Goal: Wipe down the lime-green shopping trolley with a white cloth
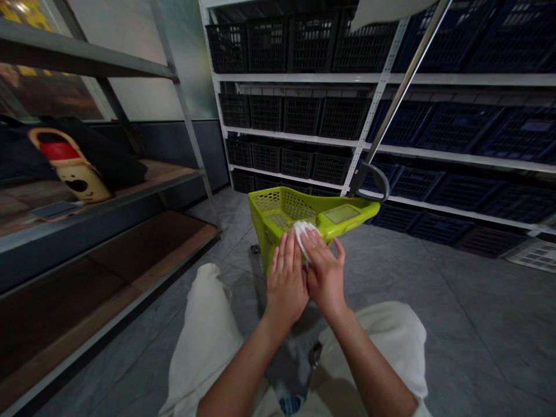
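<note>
A lime-green plastic shopping basket (286, 204) with perforated walls stands on the floor between my knees. My left hand (287, 272) lies against its near side with the fingers stretched out flat. Beside it, my right hand (324, 266) presses a crumpled white cloth or tissue (306, 230) onto the near upper edge of the basket. The two hands touch along their thumbs. From the basket's right end reaches a long green arm, meeting a grey curved handle (380, 179) and a metal pole (406, 87). My hands hide part of the near wall.
Metal shelving (299, 77) with black crates (264, 46) and blue crates (456, 130) spans the back. At left is a rack (174, 179) bearing a yellow bottle with a red top (82, 174) and a phone-like flat object (56, 211). Grey tile floor (452, 284) lies around me.
</note>
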The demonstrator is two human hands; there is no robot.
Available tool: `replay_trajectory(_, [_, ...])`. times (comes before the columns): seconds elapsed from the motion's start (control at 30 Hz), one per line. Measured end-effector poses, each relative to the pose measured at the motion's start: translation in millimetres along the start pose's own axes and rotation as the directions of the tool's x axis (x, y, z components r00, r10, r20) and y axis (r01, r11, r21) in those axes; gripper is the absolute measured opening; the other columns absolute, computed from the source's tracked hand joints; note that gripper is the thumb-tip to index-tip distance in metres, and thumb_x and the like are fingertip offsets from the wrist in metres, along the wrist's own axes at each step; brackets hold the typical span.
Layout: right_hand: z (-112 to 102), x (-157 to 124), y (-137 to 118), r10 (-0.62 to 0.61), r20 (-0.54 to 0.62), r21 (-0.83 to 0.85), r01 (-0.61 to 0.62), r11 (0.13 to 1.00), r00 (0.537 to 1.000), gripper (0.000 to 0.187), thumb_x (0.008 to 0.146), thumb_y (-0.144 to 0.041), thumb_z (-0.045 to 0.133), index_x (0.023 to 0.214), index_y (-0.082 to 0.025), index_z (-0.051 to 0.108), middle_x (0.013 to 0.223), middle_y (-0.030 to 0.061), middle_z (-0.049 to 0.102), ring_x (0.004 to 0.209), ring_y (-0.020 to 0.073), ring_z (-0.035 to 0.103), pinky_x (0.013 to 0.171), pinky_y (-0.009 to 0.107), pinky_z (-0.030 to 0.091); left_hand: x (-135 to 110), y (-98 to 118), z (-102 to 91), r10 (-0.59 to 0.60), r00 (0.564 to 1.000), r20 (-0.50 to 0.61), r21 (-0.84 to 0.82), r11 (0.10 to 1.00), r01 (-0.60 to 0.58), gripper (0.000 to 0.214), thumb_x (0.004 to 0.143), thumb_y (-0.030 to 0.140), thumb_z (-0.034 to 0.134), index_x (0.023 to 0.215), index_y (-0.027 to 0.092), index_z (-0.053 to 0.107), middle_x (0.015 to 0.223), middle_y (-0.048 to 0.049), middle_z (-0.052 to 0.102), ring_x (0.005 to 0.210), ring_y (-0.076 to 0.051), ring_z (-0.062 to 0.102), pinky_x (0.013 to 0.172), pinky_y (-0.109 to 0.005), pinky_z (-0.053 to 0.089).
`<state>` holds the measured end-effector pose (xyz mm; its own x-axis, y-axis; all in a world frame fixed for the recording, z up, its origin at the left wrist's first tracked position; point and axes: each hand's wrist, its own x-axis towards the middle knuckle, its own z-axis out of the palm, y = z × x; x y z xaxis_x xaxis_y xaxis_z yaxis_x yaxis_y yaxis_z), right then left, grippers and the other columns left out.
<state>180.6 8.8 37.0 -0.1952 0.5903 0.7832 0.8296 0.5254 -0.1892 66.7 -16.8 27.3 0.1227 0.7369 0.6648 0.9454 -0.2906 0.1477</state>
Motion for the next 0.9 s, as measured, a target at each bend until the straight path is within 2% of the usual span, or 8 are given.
replay_trajectory(0.13, [-3,0,11,-0.062,0.045,0.021,0.061,0.998,0.997,0.070,0.084,-0.004,0.040,0.150,-0.028,0.043,0.149,0.0052,0.056,0.142,0.0173,0.047,0.122,0.045,0.014,0,-4,-1.5,0.020,1.000,-0.001,0.010,1.000,-0.020,0.070,0.096,0.015,0.037,0.160,0.008,0.011,0.165,-0.0145,0.028,0.155,-0.025,0.018,0.123,-0.044,0.030])
replay_trajectory(0.23, [0,2,33,0.036,-0.076,-0.041,-0.040,0.998,0.996,0.071,0.083,-0.002,0.038,0.148,-0.032,0.045,0.146,0.0033,0.059,0.140,0.0180,0.050,0.121,0.047,0.015,0,-5,-4.2,0.032,0.999,0.009,0.016,0.999,-0.032,0.070,0.097,0.015,0.037,0.160,0.007,0.008,0.165,-0.0147,0.026,0.155,-0.024,0.017,0.123,-0.044,0.030])
replay_trajectory(0.3, [3,3,33,0.089,-0.136,-0.066,-0.098,0.993,0.987,0.072,0.084,-0.002,0.038,0.148,-0.033,0.045,0.145,0.0030,0.059,0.139,0.0187,0.050,0.121,0.048,0.015,1,-4,-4.0,0.029,1.000,0.009,0.013,0.999,-0.029,0.071,0.097,0.015,0.037,0.160,0.007,0.007,0.165,-0.0151,0.026,0.155,-0.024,0.017,0.123,-0.044,0.030])
replay_trajectory(0.47, [0,-3,0,-0.081,0.009,0.048,0.080,0.996,0.997,0.072,0.085,-0.005,0.042,0.153,-0.028,0.039,0.149,0.0055,0.055,0.142,0.0187,0.046,0.120,0.042,0.024,-1,-4,-0.8,0.013,1.000,-0.011,-0.004,1.000,-0.013,0.073,0.095,0.013,0.036,0.161,0.009,0.004,0.164,-0.0157,0.029,0.154,-0.025,0.020,0.121,-0.045,0.033])
replay_trajectory(0.53, [-2,-4,2,-0.104,0.042,0.070,0.101,0.992,0.994,0.070,0.086,-0.005,0.042,0.152,-0.027,0.041,0.149,0.0060,0.055,0.142,0.0188,0.046,0.120,0.043,0.023,-2,-5,-2.1,0.019,1.000,-0.009,0.001,1.000,-0.019,0.072,0.096,0.013,0.035,0.160,0.009,0.006,0.164,-0.0152,0.029,0.154,-0.025,0.020,0.122,-0.045,0.032])
replay_trajectory(0.73, [2,2,35,0.085,-0.143,-0.036,-0.091,0.995,0.986,0.064,0.087,-0.005,0.040,0.145,-0.031,0.050,0.143,0.0047,0.061,0.139,0.0191,0.051,0.120,0.047,0.021,1,-4,-6.8,0.019,1.000,0.013,0.005,1.000,-0.019,0.068,0.097,0.015,0.036,0.160,0.008,0.012,0.165,-0.0146,0.028,0.155,-0.024,0.019,0.123,-0.043,0.030])
replay_trajectory(0.8, [3,1,26,0.048,-0.105,-0.013,-0.049,0.999,0.993,0.063,0.088,-0.005,0.041,0.146,-0.029,0.049,0.145,0.0052,0.059,0.140,0.0187,0.049,0.120,0.045,0.023,1,-4,-5.0,0.016,1.000,0.006,0.002,1.000,-0.016,0.067,0.096,0.014,0.036,0.159,0.007,0.014,0.164,-0.0150,0.028,0.155,-0.024,0.019,0.122,-0.043,0.030])
replay_trajectory(0.9, [1,-2,8,-0.100,-0.010,0.066,0.100,0.993,0.995,0.062,0.089,-0.008,0.043,0.148,-0.025,0.046,0.148,0.0076,0.056,0.143,0.0187,0.046,0.119,0.042,0.027,-1,-4,-1.9,0.015,1.000,-0.008,0.005,1.000,-0.015,0.068,0.096,0.014,0.037,0.159,0.007,0.014,0.164,-0.0153,0.030,0.154,-0.025,0.021,0.122,-0.044,0.032])
